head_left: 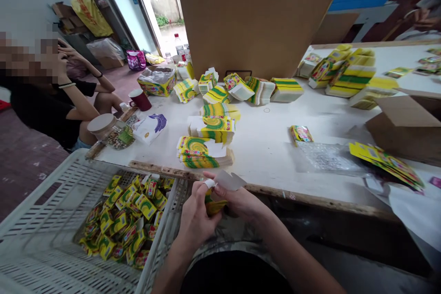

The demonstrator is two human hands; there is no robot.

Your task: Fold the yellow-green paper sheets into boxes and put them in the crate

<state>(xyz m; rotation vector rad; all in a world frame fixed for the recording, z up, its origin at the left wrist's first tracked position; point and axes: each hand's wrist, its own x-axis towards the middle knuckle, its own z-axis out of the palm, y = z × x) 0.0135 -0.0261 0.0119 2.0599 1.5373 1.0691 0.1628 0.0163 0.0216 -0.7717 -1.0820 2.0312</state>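
Just off the table's near edge, both my hands are closed around one small yellow carton [212, 206], whose white flap [230, 180] stands up above the fingers. My left hand [198, 213] grips it from the left, with a white covering on one finger. From the right side my right hand [241, 200] pinches it by the flap. Part of the carton is hidden behind my fingers. Stacks of flat yellow and green cartons [203, 151] lie on the table in front of my hands. Left of me, a white plastic crate [44, 220] holds many filled little cartons [120, 220].
A white table [262, 133] carries more carton stacks [285, 88], a single carton [301, 134], a clear plastic bag [324, 158], a cardboard box [406, 124], a lidded jar [112, 131] and a dark red mug [140, 100]. A seated person [51, 110] is at the left.
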